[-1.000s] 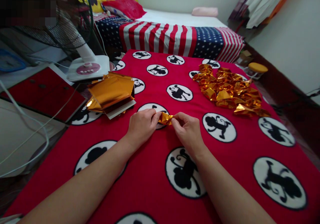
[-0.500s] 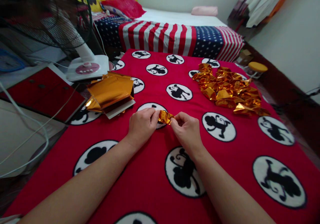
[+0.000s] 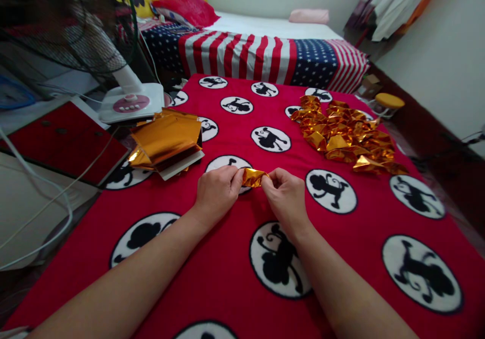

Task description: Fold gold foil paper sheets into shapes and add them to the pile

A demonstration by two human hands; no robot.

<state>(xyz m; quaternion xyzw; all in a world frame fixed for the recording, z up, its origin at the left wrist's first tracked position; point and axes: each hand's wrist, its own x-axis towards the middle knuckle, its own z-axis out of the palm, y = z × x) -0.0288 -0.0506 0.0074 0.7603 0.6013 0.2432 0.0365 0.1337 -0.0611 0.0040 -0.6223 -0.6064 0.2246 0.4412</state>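
Between my two hands is a small crumpled piece of gold foil paper, pinched at both ends above the red cloth. My left hand is closed on its left end, thumb and fingers together. On the other end, my right hand grips with thumb and curled fingers. A stack of flat gold foil sheets lies to the left, with a pale backing showing at its lower edge. Over to the right is a heap of folded gold foil pieces.
A red cloth with black monkey figures in white circles covers the surface. A white fan base stands at the left, near a red-topped box and loose cables. Behind is a bed with a striped and starred cover; a yellow stool is at right.
The foil piece between my hands looks smoother and slightly longer. My right hand has shifted a little to the right, its fingers turned more over the foil's end.
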